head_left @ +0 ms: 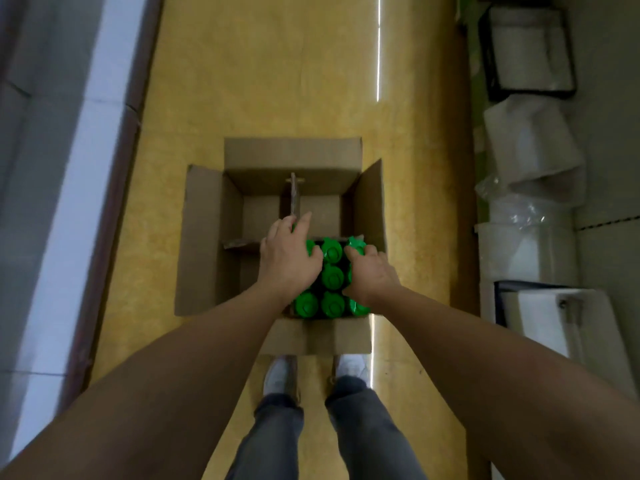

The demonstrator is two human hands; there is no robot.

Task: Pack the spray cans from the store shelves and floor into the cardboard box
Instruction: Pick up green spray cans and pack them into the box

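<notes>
An open cardboard box (204, 244) stands on the yellow floor in front of my feet, split by cardboard dividers (293, 195). Several spray cans with green caps (332, 277) stand upright in its near right compartment. My left hand (287, 258) lies over the left cans, fingers stretched forward onto the caps and the divider. My right hand (370, 271) rests on the right cans, its fingers curled over a green cap at the far right corner. The other compartments look bare.
A shelf edge (69, 202) runs along the left. White and clear plastic-wrapped goods (533, 150) and a black wire basket (526, 50) line the right side. My shoes (280, 372) stand just behind the box's near flap (318, 336).
</notes>
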